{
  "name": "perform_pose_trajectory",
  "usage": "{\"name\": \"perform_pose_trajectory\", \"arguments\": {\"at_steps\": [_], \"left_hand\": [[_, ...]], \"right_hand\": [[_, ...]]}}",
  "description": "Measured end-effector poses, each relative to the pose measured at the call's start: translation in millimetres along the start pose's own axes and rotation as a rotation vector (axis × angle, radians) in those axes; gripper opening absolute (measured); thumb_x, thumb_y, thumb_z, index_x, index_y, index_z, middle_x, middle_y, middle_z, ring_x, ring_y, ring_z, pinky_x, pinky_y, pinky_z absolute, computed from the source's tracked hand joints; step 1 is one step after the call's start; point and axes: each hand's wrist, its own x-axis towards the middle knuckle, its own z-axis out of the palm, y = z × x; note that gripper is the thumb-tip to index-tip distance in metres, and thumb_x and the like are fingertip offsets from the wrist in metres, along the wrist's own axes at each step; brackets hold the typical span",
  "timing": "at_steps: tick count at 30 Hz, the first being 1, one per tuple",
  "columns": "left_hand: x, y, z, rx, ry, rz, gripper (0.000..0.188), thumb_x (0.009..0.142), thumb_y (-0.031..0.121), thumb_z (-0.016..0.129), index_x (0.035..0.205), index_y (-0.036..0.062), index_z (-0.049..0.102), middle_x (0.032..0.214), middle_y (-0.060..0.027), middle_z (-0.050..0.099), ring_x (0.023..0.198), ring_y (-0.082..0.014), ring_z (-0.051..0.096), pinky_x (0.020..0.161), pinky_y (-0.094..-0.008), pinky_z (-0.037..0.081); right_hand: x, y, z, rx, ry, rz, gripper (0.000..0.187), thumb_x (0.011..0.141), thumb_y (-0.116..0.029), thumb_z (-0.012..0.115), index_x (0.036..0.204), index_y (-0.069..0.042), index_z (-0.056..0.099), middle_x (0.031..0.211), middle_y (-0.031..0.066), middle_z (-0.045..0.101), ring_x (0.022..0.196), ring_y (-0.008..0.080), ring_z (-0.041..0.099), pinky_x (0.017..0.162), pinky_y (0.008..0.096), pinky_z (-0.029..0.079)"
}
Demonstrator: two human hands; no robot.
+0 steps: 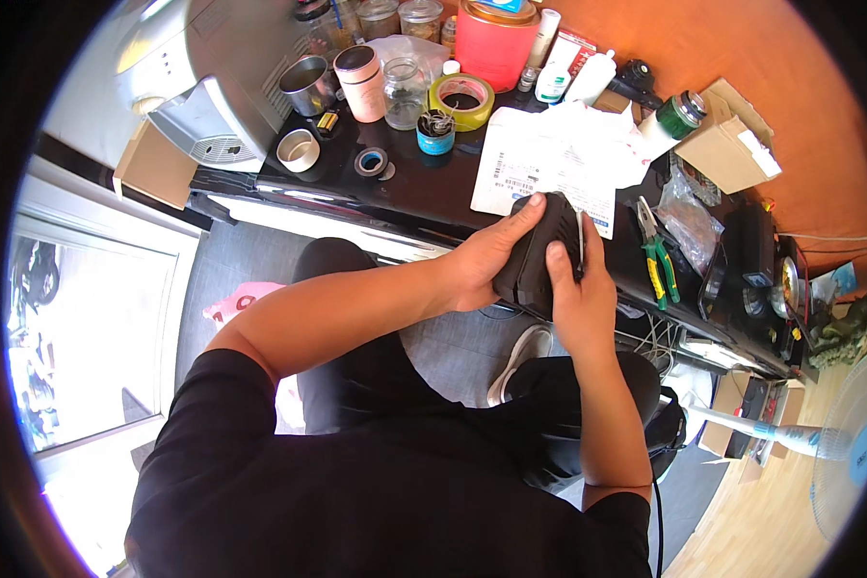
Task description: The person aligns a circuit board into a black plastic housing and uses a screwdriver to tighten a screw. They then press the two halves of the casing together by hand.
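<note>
I hold a black box-shaped device point(541, 252) with both hands at the front edge of a dark desk point(424, 188). My left hand point(486, 258) grips its left side, fingers reaching over the top. My right hand point(580, 289) wraps its right side, thumb pressed on the black face. A thin light edge shows along the device's right side. A white printed paper sheet point(539, 164) lies on the desk just behind it.
Green-handled pliers point(657, 255) lie right of my hands. Farther back stand a yellow tape roll point(461, 100), a red canister point(496, 39), jars, a pink cup point(361, 83), a metal cup point(308, 85) and a cardboard box point(732, 140). A grey machine point(212, 77) sits left; a fan point(838, 443) stands lower right.
</note>
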Motion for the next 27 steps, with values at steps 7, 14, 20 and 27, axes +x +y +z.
{"name": "perform_pose_trajectory", "arguments": {"at_steps": [7,14,20,27], "left_hand": [[4.2,-3.7,3.8,0.006,0.069,0.056,0.066,0.098,0.064,0.055,0.14,0.014,0.048,0.12,-0.0054,0.062,0.106,-0.0167,0.063,0.091,-0.0395,0.055],[4.5,-1.1,8.8,0.11,0.174,0.057,0.072,0.1,0.064,0.053,0.145,0.0094,0.041,0.127,-0.0087,0.059,0.113,-0.0187,0.061,0.094,-0.0389,0.055],[0.8,-8.6,1.8,0.276,0.053,0.378,0.061,0.111,0.051,0.033,0.151,0.0061,0.04,0.132,-0.0113,0.057,0.118,-0.0185,0.057,0.104,-0.0328,0.046],[-16.4,-6.9,13.3,0.471,0.029,0.521,0.057,0.111,0.044,0.039,0.154,0.0059,0.039,0.137,-0.0107,0.055,0.126,-0.016,0.051,0.109,-0.0312,0.041]], "right_hand": [[2.1,-0.4,2.0,-0.002,-0.084,0.075,0.089,0.09,-0.053,0.069,0.156,-0.003,0.035,0.126,0.0285,0.066,0.116,0.0389,0.067,0.097,0.0414,0.051],[3.8,14.6,5.8,0.089,-0.091,0.004,0.09,0.091,-0.049,0.07,0.157,-0.002,0.032,0.126,0.0275,0.065,0.114,0.0348,0.068,0.095,0.0375,0.052],[-1.1,20.7,12.1,0.314,-0.058,-0.221,0.106,0.086,-0.047,0.076,0.161,-0.001,0.017,0.144,0.024,0.053,0.125,0.0308,0.06,0.106,0.0371,0.047],[-9.6,20.6,15.2,0.49,-0.015,-0.274,0.121,0.079,-0.052,0.083,0.161,0.0,0.011,0.144,0.0249,0.05,0.128,0.0305,0.057,0.106,0.0384,0.046]]}}
